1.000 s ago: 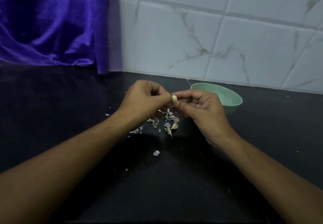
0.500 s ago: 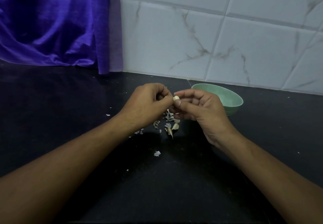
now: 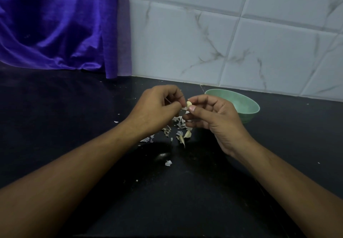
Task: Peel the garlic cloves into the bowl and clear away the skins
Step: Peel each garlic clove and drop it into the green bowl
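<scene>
Counter (image 3: pixel 55 126), black and wide, carries everything here. At its far right side, near the tiled wall (image 3: pixel 241 42), stands the green bowl (image 3: pixel 249 115), and I cannot see what lies inside it. In front of the bowl and a little to its left, the two hands are raised close together above the counter. Under them lies the heap of skins (image 3: pixel 178 126), with some single scraps spread toward the person. The right hand (image 3: pixel 217 119) pinches the clove (image 3: pixel 189 104) between thumb and forefinger, with its other fingers curled below. The left hand (image 3: pixel 157 107) has its fingers curled and its thumb and fingertips pressed together at the clove's left side, on what looks like a loose flake of skin (image 3: pixel 184 108). The step in hand, as I judge it, is to strip the remaining skin from this clove. To do it well, the right hand should hold firm but turn the clove a little, so that the left can pull the flake along the clove's length and not tear it into small bits. It is better to drop the flake on the heap, not beside it, because all the skins must be gathered afterwards. Only when the clove is fully bare should it go to the right, over the rim, into the bowl.
</scene>
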